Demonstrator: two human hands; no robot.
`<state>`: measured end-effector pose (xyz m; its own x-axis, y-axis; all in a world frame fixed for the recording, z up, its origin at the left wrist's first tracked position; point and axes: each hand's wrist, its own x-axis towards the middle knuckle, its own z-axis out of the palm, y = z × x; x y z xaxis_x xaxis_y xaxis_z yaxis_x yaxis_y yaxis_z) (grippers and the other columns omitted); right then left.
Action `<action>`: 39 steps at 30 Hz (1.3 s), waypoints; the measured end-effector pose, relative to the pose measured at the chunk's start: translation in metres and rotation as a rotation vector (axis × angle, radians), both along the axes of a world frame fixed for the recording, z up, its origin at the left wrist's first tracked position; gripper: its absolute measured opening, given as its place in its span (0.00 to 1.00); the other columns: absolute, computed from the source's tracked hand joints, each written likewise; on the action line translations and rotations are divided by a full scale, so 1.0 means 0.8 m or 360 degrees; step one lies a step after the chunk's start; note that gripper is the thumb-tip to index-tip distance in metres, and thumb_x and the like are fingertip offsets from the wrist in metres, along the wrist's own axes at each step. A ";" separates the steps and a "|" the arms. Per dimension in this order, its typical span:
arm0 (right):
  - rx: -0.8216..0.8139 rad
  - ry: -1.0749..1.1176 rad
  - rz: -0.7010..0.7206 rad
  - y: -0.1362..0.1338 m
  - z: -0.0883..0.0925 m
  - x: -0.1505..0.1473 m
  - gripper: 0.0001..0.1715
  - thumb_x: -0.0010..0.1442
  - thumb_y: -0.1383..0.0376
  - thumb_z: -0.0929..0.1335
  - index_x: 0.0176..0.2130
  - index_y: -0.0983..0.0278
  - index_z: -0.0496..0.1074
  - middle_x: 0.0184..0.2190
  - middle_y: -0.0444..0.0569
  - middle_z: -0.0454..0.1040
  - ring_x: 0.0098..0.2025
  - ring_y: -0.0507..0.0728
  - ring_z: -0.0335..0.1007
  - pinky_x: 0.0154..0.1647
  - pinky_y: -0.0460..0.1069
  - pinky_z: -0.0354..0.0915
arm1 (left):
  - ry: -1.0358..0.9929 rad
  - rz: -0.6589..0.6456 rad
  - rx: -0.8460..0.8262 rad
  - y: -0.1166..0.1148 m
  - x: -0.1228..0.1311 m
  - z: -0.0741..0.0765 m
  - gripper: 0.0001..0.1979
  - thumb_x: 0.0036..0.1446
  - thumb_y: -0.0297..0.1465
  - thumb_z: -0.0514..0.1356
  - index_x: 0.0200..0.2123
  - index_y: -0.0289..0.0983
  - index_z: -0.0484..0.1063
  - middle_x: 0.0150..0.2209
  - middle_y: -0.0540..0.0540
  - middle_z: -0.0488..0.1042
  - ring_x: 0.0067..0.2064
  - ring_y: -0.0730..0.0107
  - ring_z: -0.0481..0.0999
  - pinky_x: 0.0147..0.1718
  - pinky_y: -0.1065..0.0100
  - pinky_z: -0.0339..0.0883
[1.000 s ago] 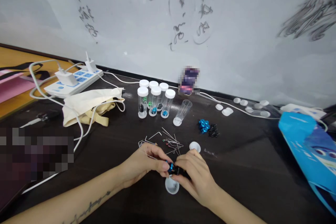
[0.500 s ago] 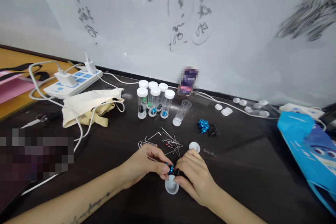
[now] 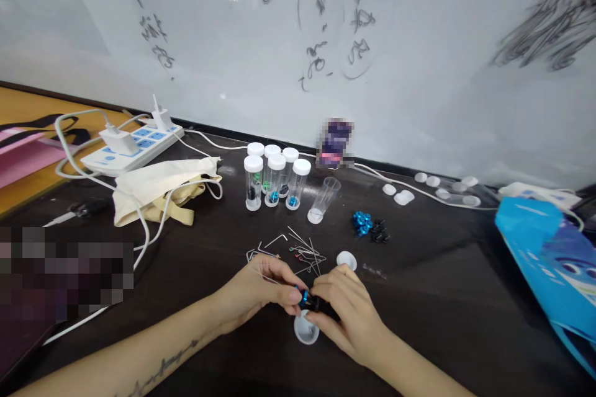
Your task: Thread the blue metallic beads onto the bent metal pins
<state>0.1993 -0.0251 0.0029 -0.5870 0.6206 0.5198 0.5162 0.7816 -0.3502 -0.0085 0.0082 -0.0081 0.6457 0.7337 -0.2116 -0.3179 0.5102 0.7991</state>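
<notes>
My left hand [image 3: 263, 288] pinches a small blue metal part [image 3: 304, 296] between thumb and fingers. A thin metal rod [image 3: 266, 274] also lies across that hand. Facing it, the fingers of my right hand [image 3: 347, 310] close on a small black part [image 3: 315, 303] touching the blue one; how the two join is hidden. Just below the fingertips sits a white round cap [image 3: 306, 332] with a few tiny dark bits inside. Beyond the hands lie loose hex keys and thin wire pins [image 3: 305, 254]. Another white cap [image 3: 346, 260] rests behind my right hand.
Capped clear tubes [image 3: 254, 183] with coloured parts stand behind, beside an uncapped tube [image 3: 325, 200]. Blue parts [image 3: 362, 222] and black screws [image 3: 380, 232] form small piles. White caps [image 3: 404, 197], a phone [image 3: 335, 144], a cloth bag [image 3: 158, 189], a power strip [image 3: 135, 149] and a blue bag [image 3: 535, 242] surround them.
Both hands stay nearly in place around the blue and black parts. A little more of the black part shows between the fingers. The whole view has shifted slightly.
</notes>
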 end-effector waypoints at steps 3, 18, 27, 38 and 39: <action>-0.0061 -0.0034 0.0008 0.000 0.001 0.000 0.18 0.70 0.57 0.58 0.37 0.66 0.68 0.29 0.49 0.71 0.30 0.55 0.63 0.36 0.53 0.58 | 0.0020 -0.0010 0.0009 0.000 0.001 0.000 0.08 0.43 0.25 0.71 0.30 0.31 0.81 0.24 0.45 0.80 0.24 0.74 0.77 0.27 0.75 0.71; -0.0057 -0.0069 0.0008 0.000 -0.003 0.000 0.18 0.70 0.59 0.58 0.35 0.66 0.68 0.27 0.49 0.69 0.29 0.55 0.60 0.35 0.53 0.56 | 0.0054 0.0007 0.0024 -0.001 0.001 -0.002 0.09 0.42 0.27 0.72 0.29 0.31 0.81 0.23 0.44 0.79 0.23 0.73 0.77 0.26 0.74 0.70; -0.0081 -0.0033 -0.0011 0.000 -0.001 0.001 0.30 0.72 0.54 0.48 0.31 0.65 0.66 0.26 0.49 0.68 0.28 0.55 0.59 0.35 0.53 0.56 | 0.0066 0.0033 0.0060 -0.002 0.002 -0.001 0.11 0.41 0.29 0.73 0.30 0.29 0.80 0.23 0.44 0.78 0.25 0.72 0.77 0.28 0.74 0.70; 0.0134 0.0017 -0.0115 -0.003 0.001 -0.004 0.11 0.68 0.60 0.62 0.36 0.64 0.66 0.29 0.47 0.72 0.30 0.54 0.65 0.35 0.51 0.60 | -0.0025 0.0080 0.0065 -0.004 0.003 0.004 0.13 0.40 0.30 0.74 0.30 0.29 0.80 0.25 0.44 0.79 0.26 0.73 0.77 0.29 0.75 0.69; 0.0152 0.0016 -0.0105 -0.003 0.001 -0.004 0.11 0.68 0.60 0.62 0.37 0.64 0.66 0.30 0.47 0.72 0.30 0.54 0.66 0.35 0.50 0.60 | -0.0033 0.0077 0.0072 -0.004 0.003 0.004 0.13 0.40 0.30 0.74 0.30 0.29 0.80 0.25 0.44 0.79 0.26 0.73 0.77 0.29 0.75 0.69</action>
